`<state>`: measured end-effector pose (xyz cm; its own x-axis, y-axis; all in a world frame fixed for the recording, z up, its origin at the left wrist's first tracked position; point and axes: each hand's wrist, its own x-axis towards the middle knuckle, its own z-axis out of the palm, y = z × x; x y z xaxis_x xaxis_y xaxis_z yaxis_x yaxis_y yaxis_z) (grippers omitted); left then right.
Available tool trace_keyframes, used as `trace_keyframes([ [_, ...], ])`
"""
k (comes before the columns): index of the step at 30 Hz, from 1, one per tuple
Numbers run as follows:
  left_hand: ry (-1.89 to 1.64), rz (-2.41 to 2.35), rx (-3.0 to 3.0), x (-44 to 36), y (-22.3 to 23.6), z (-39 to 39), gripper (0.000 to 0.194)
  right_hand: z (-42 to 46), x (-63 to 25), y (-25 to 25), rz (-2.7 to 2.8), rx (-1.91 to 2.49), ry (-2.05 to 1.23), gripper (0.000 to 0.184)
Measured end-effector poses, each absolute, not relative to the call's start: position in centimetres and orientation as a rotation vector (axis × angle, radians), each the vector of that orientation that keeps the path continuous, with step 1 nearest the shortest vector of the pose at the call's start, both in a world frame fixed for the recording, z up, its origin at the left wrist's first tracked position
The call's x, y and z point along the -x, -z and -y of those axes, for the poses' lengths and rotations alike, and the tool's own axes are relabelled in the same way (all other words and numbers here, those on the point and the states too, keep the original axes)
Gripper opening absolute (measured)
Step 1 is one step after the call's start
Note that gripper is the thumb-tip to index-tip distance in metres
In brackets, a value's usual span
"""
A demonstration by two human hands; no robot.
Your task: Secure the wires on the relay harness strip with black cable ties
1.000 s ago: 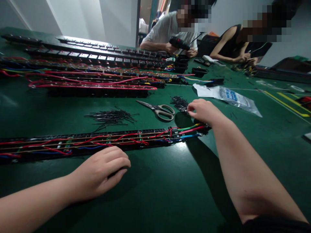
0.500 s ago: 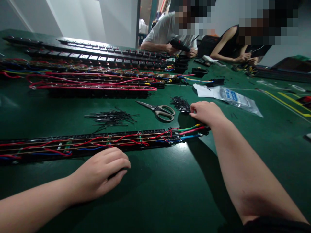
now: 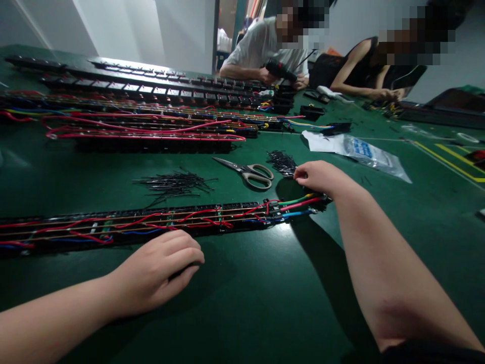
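Nearest the camera, the left hand (image 3: 159, 270) lies palm down on the green table (image 3: 246, 303), fingers loosely curled against the near edge of a long black strip (image 3: 151, 225). It grips nothing; it seems to be there to keep the strip from sliding. The strip runs flat across the table from the left edge to about the middle, with red, blue and green wires (image 3: 212, 218) laid along its top, and a bundle of thicker wire ends (image 3: 299, 205) sticking out at its right end.

Just beyond that end, the right hand (image 3: 320, 177) reaches forward with its fingertips pinched narrow at the edge of a small heap of black cable ties (image 3: 282, 163). Whether a tie is actually caught between the fingers cannot be told. The heap sits close to the strip's end, within easy reach.

Beside the heap, to its left, scissors (image 3: 250, 173) lie on the table, and farther left a second, looser scatter of ties (image 3: 174, 183) lies spread out. To the right is a clear plastic bag (image 3: 364, 154).

Farther back, more wired strips (image 3: 144, 129) are stacked side by side. At the far edge of the table two other people work; one holds a black power tool (image 3: 279, 70).
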<state>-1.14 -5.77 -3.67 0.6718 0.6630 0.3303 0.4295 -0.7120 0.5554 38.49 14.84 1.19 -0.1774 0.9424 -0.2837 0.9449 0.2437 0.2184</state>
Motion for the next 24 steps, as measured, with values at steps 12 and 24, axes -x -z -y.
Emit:
trace_keyframes([
  [12, -0.696, -0.786, -2.583, 1.1, 3.6, 5.7, 0.016, -3.4, -26.8, -6.4, -3.126, -1.518, -0.163, 0.017],
  [24, -0.562, -0.705, -2.632, 2.3, 2.5, 4.6, 0.017, 0.9, -21.9, 2.1, -3.37, -0.643, -0.071, 0.019],
])
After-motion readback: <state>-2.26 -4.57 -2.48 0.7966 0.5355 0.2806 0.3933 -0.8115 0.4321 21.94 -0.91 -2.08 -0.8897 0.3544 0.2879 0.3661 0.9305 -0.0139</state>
